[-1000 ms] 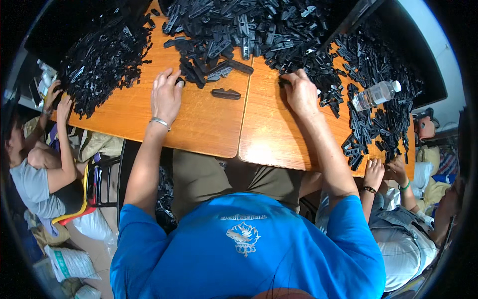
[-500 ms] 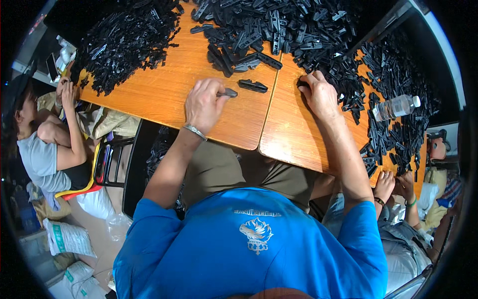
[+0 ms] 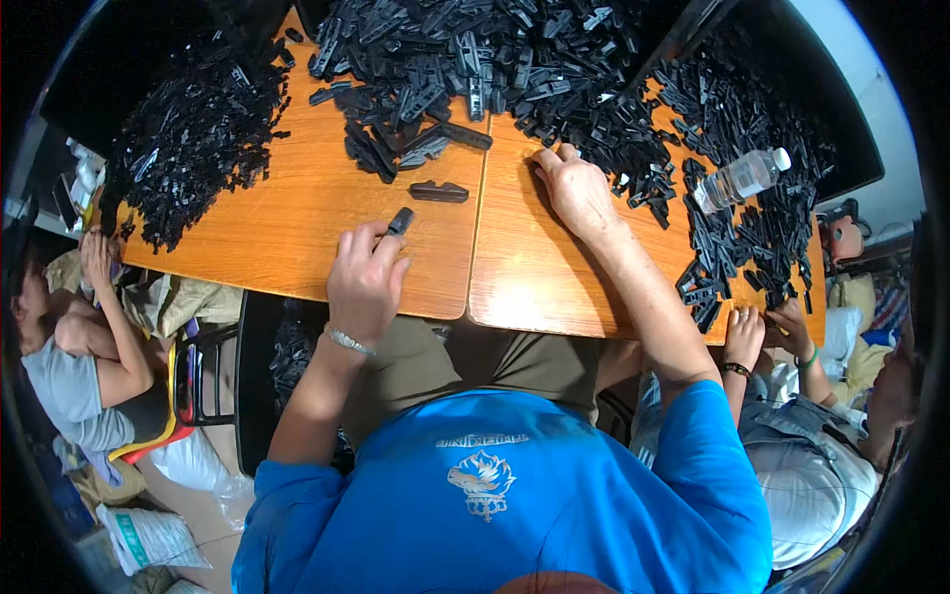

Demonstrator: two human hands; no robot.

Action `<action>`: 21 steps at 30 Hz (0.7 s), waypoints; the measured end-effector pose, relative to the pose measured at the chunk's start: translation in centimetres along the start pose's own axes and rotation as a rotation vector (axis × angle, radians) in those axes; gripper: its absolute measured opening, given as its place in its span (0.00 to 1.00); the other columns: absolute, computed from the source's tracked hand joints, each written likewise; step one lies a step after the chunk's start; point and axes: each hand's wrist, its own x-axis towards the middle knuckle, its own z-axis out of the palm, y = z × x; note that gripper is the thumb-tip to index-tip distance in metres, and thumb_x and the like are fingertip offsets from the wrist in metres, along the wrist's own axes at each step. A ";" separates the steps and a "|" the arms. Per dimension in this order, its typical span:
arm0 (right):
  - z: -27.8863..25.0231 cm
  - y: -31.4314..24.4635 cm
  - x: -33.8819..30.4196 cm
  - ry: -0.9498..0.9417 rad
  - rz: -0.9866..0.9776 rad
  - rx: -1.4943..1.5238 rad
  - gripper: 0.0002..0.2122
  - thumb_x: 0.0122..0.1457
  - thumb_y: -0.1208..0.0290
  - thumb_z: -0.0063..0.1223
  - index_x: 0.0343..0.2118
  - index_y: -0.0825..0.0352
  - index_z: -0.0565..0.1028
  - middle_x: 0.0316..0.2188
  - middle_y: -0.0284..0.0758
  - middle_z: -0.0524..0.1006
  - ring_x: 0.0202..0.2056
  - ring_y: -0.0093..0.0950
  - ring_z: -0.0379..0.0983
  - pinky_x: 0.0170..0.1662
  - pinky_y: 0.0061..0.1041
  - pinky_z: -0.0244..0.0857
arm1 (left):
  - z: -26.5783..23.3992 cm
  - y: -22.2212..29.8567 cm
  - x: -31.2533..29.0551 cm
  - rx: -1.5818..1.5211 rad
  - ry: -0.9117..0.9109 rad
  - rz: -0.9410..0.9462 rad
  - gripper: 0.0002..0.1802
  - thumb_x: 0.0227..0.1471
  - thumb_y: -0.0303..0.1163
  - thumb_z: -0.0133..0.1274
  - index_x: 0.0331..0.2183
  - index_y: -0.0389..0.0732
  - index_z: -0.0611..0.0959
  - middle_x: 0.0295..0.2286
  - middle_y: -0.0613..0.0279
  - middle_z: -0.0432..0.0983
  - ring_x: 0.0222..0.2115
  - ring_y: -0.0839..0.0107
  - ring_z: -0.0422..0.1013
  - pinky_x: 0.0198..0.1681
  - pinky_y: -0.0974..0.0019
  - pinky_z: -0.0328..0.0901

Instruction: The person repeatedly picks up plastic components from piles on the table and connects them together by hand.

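My left hand (image 3: 364,274) is above the near edge of the wooden table (image 3: 297,223), its fingers closed round a short, dark plastic part (image 3: 400,221) whose end sticks out past the fingertips. A little beyond it, a longer black plastic part (image 3: 439,192) lies alone on the wood. My right hand (image 3: 577,188) rests at the near edge of the big heap of black plastic parts (image 3: 554,89), right of the table seam. Its fingers are curled together, and whatever they hold is hidden behind them.
A heap of small black pieces (image 3: 198,139) covers the table's left. On the right, a clear plastic bottle (image 3: 742,180) lies on a pile of slim black parts (image 3: 772,247). One person (image 3: 89,366) sits at left; another person's hands (image 3: 747,337) work at the right edge.
My left hand has drawn back toward me with the plastic part, which now points up and away. My right hand stays by the heap, fingers still curled. The whole view has shifted.
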 end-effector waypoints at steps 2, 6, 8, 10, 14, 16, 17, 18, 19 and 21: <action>0.2 0.5 -0.2 0.071 0.007 0.014 0.09 0.67 0.71 0.59 0.48 0.66 0.80 0.39 0.50 0.79 0.35 0.53 0.81 0.37 0.47 0.77 | -0.4 1.1 0.4 -0.002 -0.057 -0.073 0.18 0.52 0.21 0.63 0.47 0.37 0.85 0.43 0.51 0.78 0.44 0.50 0.74 0.47 0.52 0.72; -0.1 0.9 -0.7 0.049 0.044 0.005 0.11 0.67 0.75 0.56 0.50 0.67 0.78 0.39 0.53 0.79 0.36 0.54 0.81 0.39 0.48 0.78 | -0.7 0.4 0.9 -0.041 -0.115 -0.069 0.21 0.53 0.17 0.59 0.50 0.38 0.85 0.45 0.50 0.77 0.47 0.49 0.75 0.50 0.52 0.72; -0.1 1.1 -1.2 0.031 0.060 -0.009 0.11 0.65 0.77 0.54 0.50 0.68 0.77 0.41 0.54 0.79 0.36 0.53 0.82 0.39 0.47 0.79 | -1.0 0.3 1.8 0.019 -0.199 -0.069 0.23 0.51 0.15 0.57 0.49 0.39 0.86 0.48 0.48 0.77 0.49 0.47 0.74 0.53 0.51 0.71; -0.8 0.4 -1.5 0.057 0.069 -0.001 0.11 0.61 0.80 0.52 0.47 0.70 0.75 0.41 0.56 0.80 0.36 0.52 0.83 0.38 0.46 0.80 | -0.8 -0.4 1.9 0.049 -0.177 -0.023 0.23 0.49 0.16 0.58 0.49 0.40 0.86 0.50 0.48 0.76 0.50 0.46 0.73 0.54 0.50 0.70; -0.6 -1.4 -2.7 0.009 0.053 0.170 0.07 0.62 0.78 0.55 0.42 0.68 0.77 0.38 0.55 0.80 0.37 0.51 0.83 0.41 0.47 0.79 | -0.8 -1.9 1.8 0.089 -0.119 0.048 0.17 0.49 0.20 0.61 0.44 0.39 0.87 0.53 0.47 0.76 0.53 0.45 0.71 0.56 0.47 0.68; -0.6 -2.8 -3.2 -0.057 0.017 0.239 0.07 0.62 0.78 0.57 0.43 0.68 0.78 0.40 0.55 0.80 0.38 0.52 0.83 0.43 0.48 0.78 | -1.0 -1.8 1.5 0.098 -0.146 0.005 0.13 0.49 0.22 0.63 0.40 0.38 0.86 0.51 0.49 0.77 0.53 0.47 0.72 0.54 0.48 0.68; -0.7 -3.0 -3.4 -0.112 0.037 0.220 0.08 0.59 0.78 0.59 0.42 0.68 0.79 0.40 0.53 0.79 0.38 0.53 0.82 0.43 0.48 0.77 | -0.9 -1.8 1.5 0.060 -0.147 0.020 0.12 0.50 0.25 0.63 0.39 0.39 0.85 0.49 0.51 0.77 0.52 0.48 0.72 0.51 0.48 0.68; -0.7 -3.1 -3.4 -0.121 0.025 0.235 0.08 0.59 0.78 0.59 0.42 0.68 0.79 0.40 0.53 0.79 0.38 0.53 0.82 0.43 0.48 0.77 | -1.1 -1.8 1.4 0.031 -0.147 0.026 0.11 0.50 0.27 0.64 0.38 0.40 0.85 0.47 0.53 0.78 0.52 0.50 0.73 0.49 0.48 0.67; -0.6 -3.0 -3.4 -0.093 -0.002 0.204 0.08 0.59 0.78 0.59 0.41 0.67 0.79 0.40 0.52 0.79 0.38 0.53 0.82 0.43 0.48 0.77 | -0.7 -1.7 1.2 0.021 -0.126 0.017 0.12 0.49 0.28 0.66 0.37 0.40 0.85 0.44 0.56 0.78 0.49 0.51 0.73 0.48 0.49 0.67; -0.9 -2.6 -3.2 -0.133 0.003 0.106 0.08 0.56 0.79 0.60 0.39 0.67 0.80 0.39 0.49 0.80 0.37 0.52 0.82 0.42 0.47 0.78 | -0.3 -1.0 1.4 -0.022 -0.113 -0.024 0.14 0.47 0.26 0.68 0.38 0.38 0.85 0.43 0.54 0.79 0.47 0.50 0.74 0.49 0.51 0.68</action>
